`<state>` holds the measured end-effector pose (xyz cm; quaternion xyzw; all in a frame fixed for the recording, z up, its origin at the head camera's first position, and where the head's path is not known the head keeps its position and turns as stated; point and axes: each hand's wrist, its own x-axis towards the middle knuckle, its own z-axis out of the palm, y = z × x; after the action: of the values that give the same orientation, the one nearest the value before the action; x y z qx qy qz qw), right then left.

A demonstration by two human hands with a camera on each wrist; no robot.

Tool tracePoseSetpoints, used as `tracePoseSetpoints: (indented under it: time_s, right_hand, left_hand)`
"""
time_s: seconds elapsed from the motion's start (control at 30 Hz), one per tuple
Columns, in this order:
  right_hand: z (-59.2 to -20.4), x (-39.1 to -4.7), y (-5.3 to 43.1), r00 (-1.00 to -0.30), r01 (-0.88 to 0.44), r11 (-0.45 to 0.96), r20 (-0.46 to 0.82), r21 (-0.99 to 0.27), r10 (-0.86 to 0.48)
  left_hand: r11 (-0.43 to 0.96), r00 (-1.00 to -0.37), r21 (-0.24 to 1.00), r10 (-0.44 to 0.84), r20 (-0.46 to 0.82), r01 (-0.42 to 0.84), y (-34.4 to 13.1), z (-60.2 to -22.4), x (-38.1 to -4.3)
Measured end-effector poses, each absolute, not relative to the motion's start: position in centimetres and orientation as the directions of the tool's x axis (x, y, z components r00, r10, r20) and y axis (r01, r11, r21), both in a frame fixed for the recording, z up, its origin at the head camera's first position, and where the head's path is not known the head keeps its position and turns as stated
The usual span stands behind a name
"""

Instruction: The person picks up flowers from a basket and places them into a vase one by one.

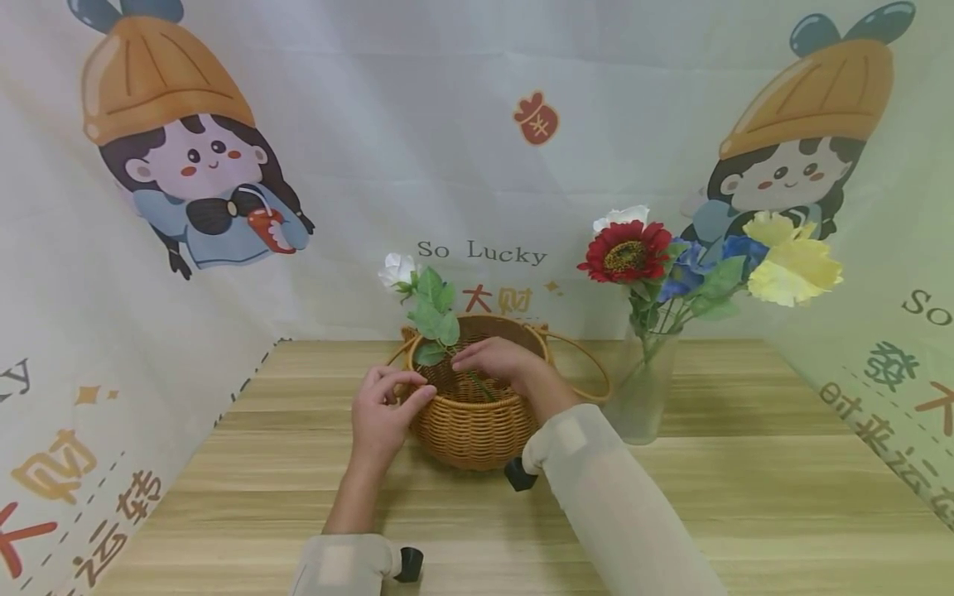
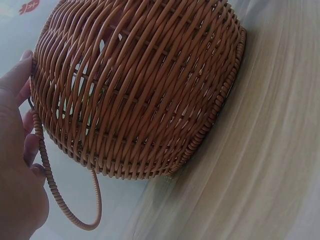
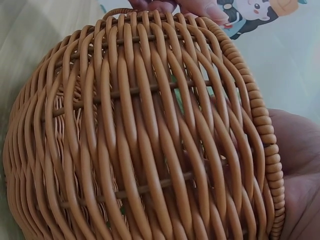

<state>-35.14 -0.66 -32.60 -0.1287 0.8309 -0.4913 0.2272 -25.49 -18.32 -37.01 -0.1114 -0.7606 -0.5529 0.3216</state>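
Observation:
A woven wicker basket (image 1: 473, 439) stands on the table. My left hand (image 1: 383, 414) is at its left rim, the thumb and a finger meeting at the rim; in the left wrist view the rim lies between them. A white rose (image 1: 431, 310) with green leaves leans left out of the basket, its stem running down inside. My right hand (image 1: 503, 364) reaches over the rim into the opening, fingertips at the stem, which they seem to pinch. In the right wrist view the basket wall (image 3: 140, 125) hides those fingertips.
Right of the basket stands a frosted vase (image 1: 644, 397) with a red flower (image 1: 626, 252), blue flowers (image 1: 686, 269), a yellow flower (image 1: 793, 265) and a white one behind. A basket handle (image 1: 596, 364) droops towards the vase. A printed cloth backdrop (image 1: 358, 83) encloses the wooden table (image 1: 246, 463).

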Motion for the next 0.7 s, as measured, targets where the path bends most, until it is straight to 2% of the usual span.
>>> tracePoseSetpoints:
  time_s: [0.3,0.7]
  right_hand:
    - [-32.71,-35.01,-0.60,-0.870,-0.005,0.456,-0.221,-0.890,-0.440]
    - [-32.51,-34.72,-0.51,-0.900,0.009,0.314,-0.145,-0.949,-0.411]
  left_hand:
    - [0.374,-0.783,0.779,-0.186,0.594,0.503,-18.37,-36.99,-25.40]
    - [0.370,-0.780,0.779,-0.188,0.597,0.507,-18.36,-36.95,-25.41]
